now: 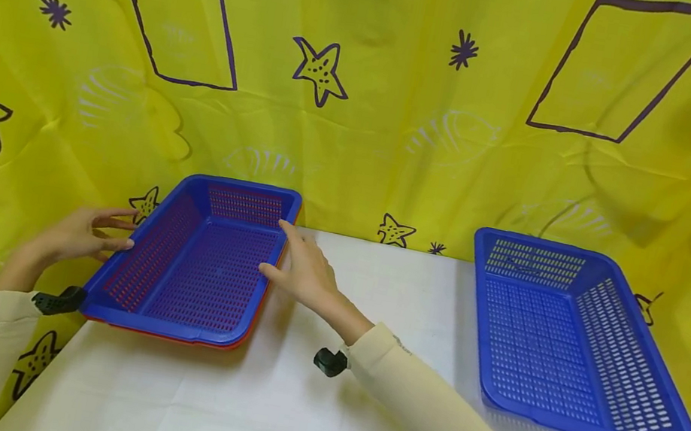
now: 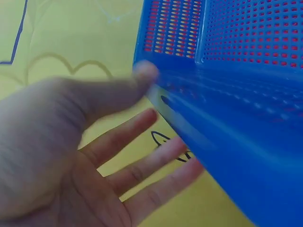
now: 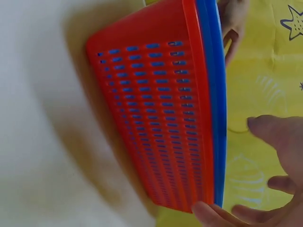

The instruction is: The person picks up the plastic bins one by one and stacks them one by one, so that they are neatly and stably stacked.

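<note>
A blue plastic basket point(image 1: 215, 276) with slotted walls sits nested inside a red basket point(image 3: 151, 28) on the left part of the table. Only the red rim and side show, with red also glimpsed through the blue slots. At the left rim is my left hand point(image 1: 80, 234), its fingers spread and its thumb tip at the edge; firm contact is unclear. My right hand point(image 1: 307, 270) hovers by the opposite rim, thumb and fingers apart. In the right wrist view, one fingertip point(image 3: 204, 212) overlaps the red basket's far corner.
Another blue basket point(image 1: 543, 348) stands on the right side of the white-covered table point(image 1: 352, 422); something pale shows beneath its front rim. A yellow curtain point(image 1: 356, 149) with starfish drawings hangs behind the table and down both sides.
</note>
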Available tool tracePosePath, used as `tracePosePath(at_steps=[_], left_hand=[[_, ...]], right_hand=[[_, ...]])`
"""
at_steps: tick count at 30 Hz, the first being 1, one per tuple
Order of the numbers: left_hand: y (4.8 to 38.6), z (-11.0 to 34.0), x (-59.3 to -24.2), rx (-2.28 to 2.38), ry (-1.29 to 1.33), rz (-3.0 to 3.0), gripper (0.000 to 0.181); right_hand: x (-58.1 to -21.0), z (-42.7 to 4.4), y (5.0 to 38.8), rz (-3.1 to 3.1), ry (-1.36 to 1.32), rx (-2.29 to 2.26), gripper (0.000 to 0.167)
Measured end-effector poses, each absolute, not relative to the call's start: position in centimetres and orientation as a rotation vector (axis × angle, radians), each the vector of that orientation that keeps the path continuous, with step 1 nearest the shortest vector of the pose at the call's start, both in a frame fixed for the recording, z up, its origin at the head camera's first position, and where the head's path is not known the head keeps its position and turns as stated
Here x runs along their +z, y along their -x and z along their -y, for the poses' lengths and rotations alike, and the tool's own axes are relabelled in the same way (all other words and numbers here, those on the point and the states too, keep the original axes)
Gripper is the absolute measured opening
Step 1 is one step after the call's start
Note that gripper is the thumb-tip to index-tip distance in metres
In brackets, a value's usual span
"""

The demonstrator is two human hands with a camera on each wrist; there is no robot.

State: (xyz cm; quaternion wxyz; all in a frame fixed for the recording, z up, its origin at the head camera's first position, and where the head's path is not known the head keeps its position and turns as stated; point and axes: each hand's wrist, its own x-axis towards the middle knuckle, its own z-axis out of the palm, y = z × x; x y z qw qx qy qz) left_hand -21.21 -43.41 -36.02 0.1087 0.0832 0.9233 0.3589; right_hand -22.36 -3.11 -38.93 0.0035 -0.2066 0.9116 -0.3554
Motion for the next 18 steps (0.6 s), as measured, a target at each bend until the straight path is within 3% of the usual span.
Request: tracePosePath(at_steps=[6,18], left_hand=[[19.8,44.7,-36.8,1.134,-0.217,-2.764,0.08],[18.0,46.0,-38.0,1.237,-0.197,-2.752,0.076]], right_hand=[[-39.4,1.3,22.1,-2.882,0.582,-1.236,0.091],[-40.6,-1.1,22.1,-2.917,0.514,-1.241,0.091]])
